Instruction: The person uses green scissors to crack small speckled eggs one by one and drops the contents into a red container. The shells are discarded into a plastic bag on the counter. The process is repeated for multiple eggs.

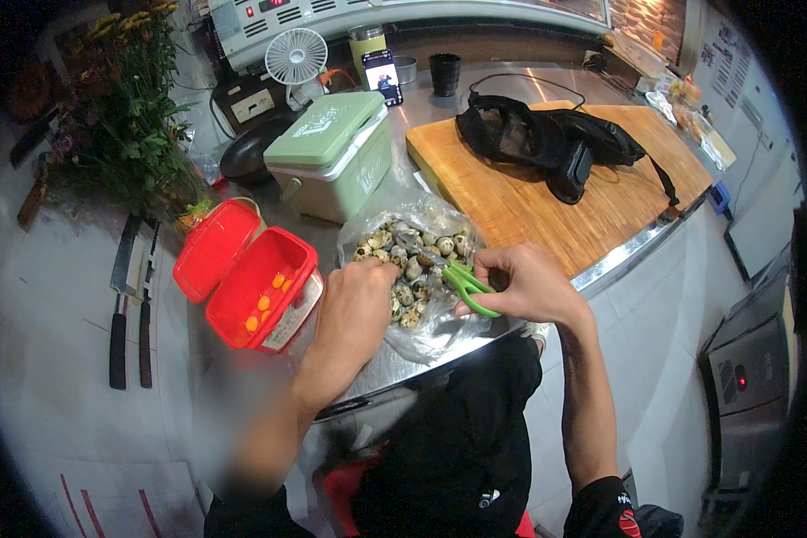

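A clear plastic bag [439, 336] lies spread on the metal counter, filled with speckled quail eggs [406, 294]. In my right hand [531, 285] is a pair of small scissors [464, 285] with green handles, their short metal blades pointing left over the eggs. My left hand [357, 296] is closed at the left side of the pile, its fingertips curled down among the eggs; whatever it grips is hidden. Left of it stands a red box [307, 251] with its lid [213, 247] hinged back. Several orange-yellow yolks [263, 303] lie inside.
Behind the bag sits a green cooler box [332, 152]. A wooden cutting board [637, 215] at the right carries a black strapped bag [569, 143]. Farther back are a phone [383, 76], a black cup [445, 73] and a white fan [297, 56]. Knives [120, 305] hang at the left.
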`<act>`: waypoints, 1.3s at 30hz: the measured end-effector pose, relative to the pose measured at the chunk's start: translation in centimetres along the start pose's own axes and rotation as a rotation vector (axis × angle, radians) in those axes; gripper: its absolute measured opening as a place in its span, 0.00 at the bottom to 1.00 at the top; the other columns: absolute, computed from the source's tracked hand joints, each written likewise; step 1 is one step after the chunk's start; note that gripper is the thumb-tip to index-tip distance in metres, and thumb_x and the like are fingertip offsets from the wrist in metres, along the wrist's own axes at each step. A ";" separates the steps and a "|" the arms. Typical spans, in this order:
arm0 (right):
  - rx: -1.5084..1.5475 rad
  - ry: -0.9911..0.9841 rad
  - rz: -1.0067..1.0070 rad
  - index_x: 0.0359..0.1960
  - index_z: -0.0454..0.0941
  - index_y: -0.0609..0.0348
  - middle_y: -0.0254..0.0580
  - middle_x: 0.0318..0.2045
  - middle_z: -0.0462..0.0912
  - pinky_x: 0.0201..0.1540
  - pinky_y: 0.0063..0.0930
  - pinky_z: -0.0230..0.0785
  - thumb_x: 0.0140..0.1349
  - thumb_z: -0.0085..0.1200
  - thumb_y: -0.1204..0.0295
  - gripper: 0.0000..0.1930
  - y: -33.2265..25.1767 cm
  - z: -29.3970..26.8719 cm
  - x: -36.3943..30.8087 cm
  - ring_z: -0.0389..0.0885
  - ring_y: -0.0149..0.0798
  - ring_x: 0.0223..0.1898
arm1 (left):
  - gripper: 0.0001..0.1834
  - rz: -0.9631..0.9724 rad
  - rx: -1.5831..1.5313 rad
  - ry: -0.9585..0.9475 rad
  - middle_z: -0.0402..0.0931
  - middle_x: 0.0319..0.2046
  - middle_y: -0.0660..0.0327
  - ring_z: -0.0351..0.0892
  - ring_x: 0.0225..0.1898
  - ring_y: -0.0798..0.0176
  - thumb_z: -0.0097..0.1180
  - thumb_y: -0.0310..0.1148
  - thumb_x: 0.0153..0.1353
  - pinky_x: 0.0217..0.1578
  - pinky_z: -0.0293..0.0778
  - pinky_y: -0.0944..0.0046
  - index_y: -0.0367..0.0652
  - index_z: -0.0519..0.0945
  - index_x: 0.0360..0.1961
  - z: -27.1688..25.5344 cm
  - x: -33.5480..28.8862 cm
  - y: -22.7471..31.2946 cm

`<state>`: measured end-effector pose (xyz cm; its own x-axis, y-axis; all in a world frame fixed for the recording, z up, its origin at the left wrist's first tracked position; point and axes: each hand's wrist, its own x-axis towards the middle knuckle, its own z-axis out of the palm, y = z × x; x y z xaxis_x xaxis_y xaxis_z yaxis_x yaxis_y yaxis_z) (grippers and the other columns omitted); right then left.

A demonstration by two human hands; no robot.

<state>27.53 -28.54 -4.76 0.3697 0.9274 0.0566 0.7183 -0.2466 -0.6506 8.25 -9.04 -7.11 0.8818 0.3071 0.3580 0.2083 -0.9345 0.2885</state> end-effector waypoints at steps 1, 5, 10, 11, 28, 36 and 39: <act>-0.005 0.003 0.002 0.24 0.77 0.58 0.41 0.17 0.75 0.30 0.43 0.65 0.56 0.80 0.42 0.32 0.1 -0.1 0.0 0.78 0.44 0.22 | 0.11 0.028 0.013 -0.022 0.88 0.39 0.44 0.90 0.42 0.37 0.61 0.22 0.65 0.47 0.84 0.41 0.36 0.92 0.44 -0.2 0.3 -0.2; 0.043 0.014 -0.048 0.24 0.77 0.57 0.37 0.16 0.73 0.29 0.41 0.63 0.57 0.80 0.44 0.30 0.4 0.0 0.0 0.75 0.39 0.22 | 0.14 0.141 0.007 -0.174 0.86 0.42 0.45 0.89 0.44 0.38 0.62 0.23 0.64 0.49 0.84 0.41 0.39 0.93 0.48 -1.6 0.9 -0.6; 0.033 0.030 -0.074 0.25 0.77 0.58 0.42 0.17 0.74 0.30 0.45 0.66 0.58 0.78 0.41 0.32 0.7 0.1 -0.2 0.78 0.43 0.22 | 0.13 0.162 -0.021 -0.151 0.84 0.44 0.49 0.87 0.48 0.38 0.62 0.22 0.62 0.51 0.82 0.41 0.39 0.90 0.46 -2.6 1.5 -0.4; 0.051 0.038 -0.086 0.25 0.77 0.58 0.43 0.17 0.74 0.30 0.45 0.66 0.58 0.78 0.41 0.32 0.8 -0.1 -0.1 0.78 0.43 0.22 | 0.12 0.172 -0.043 -0.119 0.83 0.44 0.49 0.87 0.48 0.38 0.62 0.21 0.62 0.52 0.82 0.41 0.39 0.90 0.46 -2.8 1.7 -0.5; 0.164 0.168 -0.248 0.24 0.79 0.61 0.51 0.20 0.80 0.33 0.52 0.71 0.60 0.73 0.40 0.32 3.2 1.4 -0.5 0.84 0.58 0.27 | 0.12 0.240 -0.033 -0.138 0.88 0.48 0.47 0.87 0.50 0.40 0.72 0.28 0.65 0.52 0.81 0.45 0.37 0.89 0.47 -0.5 2.3 1.5; 0.206 0.202 -0.284 0.24 0.78 0.61 0.50 0.20 0.80 0.34 0.52 0.71 0.61 0.72 0.43 0.30 3.7 1.8 -0.3 0.84 0.60 0.28 | 0.14 0.226 -0.035 -0.242 0.87 0.47 0.43 0.86 0.49 0.36 0.73 0.30 0.64 0.52 0.80 0.43 0.36 0.89 0.49 -0.6 2.4 2.2; 0.197 0.209 -0.286 0.25 0.79 0.59 0.49 0.19 0.79 0.32 0.50 0.69 0.60 0.74 0.42 0.30 3.5 1.7 -0.2 0.83 0.59 0.28 | 0.14 0.280 -0.021 -0.219 0.87 0.46 0.42 0.87 0.49 0.36 0.72 0.27 0.64 0.51 0.81 0.46 0.35 0.88 0.50 -0.8 2.2 1.9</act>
<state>28.94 -29.10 -8.38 0.2977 0.8685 0.3963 0.6907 0.0906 -0.7174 10.28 -10.01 -5.04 0.9737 -0.0081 0.2278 -0.0608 -0.9725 0.2250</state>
